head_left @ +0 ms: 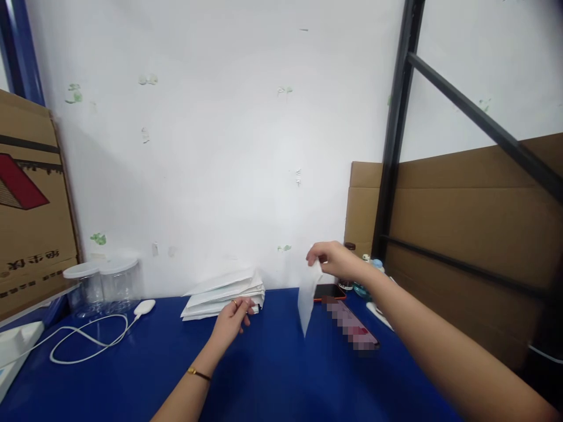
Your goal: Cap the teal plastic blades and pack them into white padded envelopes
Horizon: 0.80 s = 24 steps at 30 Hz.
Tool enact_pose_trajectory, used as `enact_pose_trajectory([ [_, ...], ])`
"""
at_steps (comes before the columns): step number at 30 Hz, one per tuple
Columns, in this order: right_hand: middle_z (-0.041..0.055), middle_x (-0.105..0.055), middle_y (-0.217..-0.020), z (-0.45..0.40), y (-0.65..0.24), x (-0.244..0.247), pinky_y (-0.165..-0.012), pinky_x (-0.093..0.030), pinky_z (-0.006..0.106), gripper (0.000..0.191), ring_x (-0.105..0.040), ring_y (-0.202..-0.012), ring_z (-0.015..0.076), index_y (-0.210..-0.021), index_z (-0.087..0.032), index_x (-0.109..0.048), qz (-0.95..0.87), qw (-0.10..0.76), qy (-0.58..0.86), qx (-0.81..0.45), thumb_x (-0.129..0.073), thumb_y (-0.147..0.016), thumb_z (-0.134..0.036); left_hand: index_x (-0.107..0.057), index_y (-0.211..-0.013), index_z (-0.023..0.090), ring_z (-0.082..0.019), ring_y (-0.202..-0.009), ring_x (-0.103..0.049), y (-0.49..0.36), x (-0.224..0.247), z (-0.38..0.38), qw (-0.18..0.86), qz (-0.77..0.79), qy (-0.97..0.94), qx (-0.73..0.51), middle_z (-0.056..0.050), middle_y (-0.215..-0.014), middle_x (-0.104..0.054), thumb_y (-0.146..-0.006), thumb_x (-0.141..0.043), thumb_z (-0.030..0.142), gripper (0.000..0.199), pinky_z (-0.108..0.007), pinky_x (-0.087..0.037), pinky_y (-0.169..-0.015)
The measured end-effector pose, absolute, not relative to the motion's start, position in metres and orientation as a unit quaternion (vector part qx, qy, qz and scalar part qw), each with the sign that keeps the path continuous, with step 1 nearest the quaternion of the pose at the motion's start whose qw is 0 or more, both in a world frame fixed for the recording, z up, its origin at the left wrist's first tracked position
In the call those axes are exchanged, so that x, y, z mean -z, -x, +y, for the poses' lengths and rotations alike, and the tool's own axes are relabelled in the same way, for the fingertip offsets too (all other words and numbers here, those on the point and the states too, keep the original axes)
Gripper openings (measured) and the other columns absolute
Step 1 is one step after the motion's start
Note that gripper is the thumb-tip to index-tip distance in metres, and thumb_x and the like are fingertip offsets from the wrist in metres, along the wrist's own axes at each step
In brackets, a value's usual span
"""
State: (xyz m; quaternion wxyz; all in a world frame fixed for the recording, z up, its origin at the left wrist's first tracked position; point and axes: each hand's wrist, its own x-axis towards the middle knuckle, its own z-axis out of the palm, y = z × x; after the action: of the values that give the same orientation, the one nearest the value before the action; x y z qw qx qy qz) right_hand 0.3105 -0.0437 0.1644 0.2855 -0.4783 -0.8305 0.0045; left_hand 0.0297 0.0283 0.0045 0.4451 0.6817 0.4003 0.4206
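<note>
My right hand (332, 258) pinches the top edge of a folded white paper (309, 299), which hangs upright with its lower corner close to the blue tabletop (281, 375). Left of it lies an uneven stack of flat white papers (220, 296) against the wall; whether they are sheets or envelopes I cannot tell. My left hand (235, 319) is in front of the stack's right end, fingers curled in and thumb against the index finger. Nothing shows between them.
Right of the paper lie a phone with an orange edge (329, 291) and a pinkish, partly blurred phone-shaped object (352, 325). Small bottles (361, 290) stand behind my right forearm. At left are two clear lidded jars (121, 287), a white cable (88, 346) and a cardboard box (35, 234).
</note>
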Motion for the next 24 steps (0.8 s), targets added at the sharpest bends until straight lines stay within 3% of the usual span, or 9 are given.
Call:
enact_pose_trajectory([
  [4,0.0090,-0.063,-0.100,-0.010,-0.344,-0.113,-0.080,-0.046,0.030,0.009,-0.060,-0.091,0.0193,-0.073,-0.016,-0.059,-0.723,0.480,0.490,-0.078,-0.056,-0.066,-0.021,-0.057,-0.087,0.016,-0.010,-0.054,-0.051,-0.022,0.022,0.038,0.463,0.428,-0.693,-0.350,-0.002,-0.074,-0.057,-0.074,-0.044,0.059,0.047,-0.018,-0.034,-0.040],
  [7,0.0128,-0.061,-0.109,0.010,-0.367,-0.060,-0.085,-0.046,0.033,0.013,-0.060,-0.097,0.0215,-0.076,-0.015,-0.056,-0.654,0.533,0.513,-0.159,-0.055,-0.065,-0.021,-0.056,-0.083,0.016,-0.009,-0.053,-0.052,-0.023,0.028,0.036,0.478,0.432,-0.698,-0.312,-0.001,-0.074,-0.057,-0.070,-0.050,0.052,0.039,-0.018,-0.034,-0.041],
  [10,0.0114,-0.063,-0.107,0.020,-0.393,-0.024,-0.090,-0.043,0.036,0.020,-0.058,-0.102,0.0219,-0.084,-0.015,-0.060,-0.635,0.511,0.534,-0.225,-0.050,-0.068,-0.017,-0.054,-0.080,0.016,-0.009,-0.054,-0.052,-0.023,0.029,0.036,0.490,0.433,-0.695,-0.300,-0.001,-0.074,-0.057,-0.068,-0.055,0.045,0.032,-0.017,-0.034,-0.042],
  [14,0.0129,-0.068,-0.095,0.032,-0.419,-0.009,-0.076,-0.050,0.032,0.023,-0.063,-0.086,0.0222,-0.085,-0.011,-0.065,-0.558,0.493,0.566,-0.353,-0.053,-0.067,-0.019,-0.054,-0.083,0.016,-0.009,-0.056,-0.052,-0.024,0.033,0.041,0.491,0.440,-0.695,-0.286,-0.001,-0.075,-0.057,-0.068,-0.055,0.043,0.031,-0.016,-0.033,-0.041],
  [19,0.0077,-0.067,-0.066,0.055,-0.410,0.001,-0.054,-0.047,0.024,0.018,-0.059,-0.058,0.0154,-0.075,-0.008,-0.066,-0.502,0.480,0.659,-0.290,-0.062,-0.058,-0.013,-0.055,-0.085,0.016,-0.009,-0.057,-0.052,-0.024,0.034,0.045,0.495,0.441,-0.694,-0.281,0.000,-0.074,-0.057,-0.067,-0.056,0.041,0.030,-0.016,-0.033,-0.042],
  [24,0.0037,-0.066,-0.068,0.079,-0.371,0.019,-0.055,-0.045,0.023,0.024,-0.058,-0.059,0.0138,-0.082,-0.011,-0.066,-0.520,0.454,0.681,-0.242,-0.058,-0.060,-0.010,-0.056,-0.083,0.016,-0.010,-0.058,-0.053,-0.022,0.030,0.040,0.503,0.435,-0.688,-0.290,0.000,-0.072,-0.056,-0.066,-0.058,0.041,0.030,-0.016,-0.033,-0.042],
])
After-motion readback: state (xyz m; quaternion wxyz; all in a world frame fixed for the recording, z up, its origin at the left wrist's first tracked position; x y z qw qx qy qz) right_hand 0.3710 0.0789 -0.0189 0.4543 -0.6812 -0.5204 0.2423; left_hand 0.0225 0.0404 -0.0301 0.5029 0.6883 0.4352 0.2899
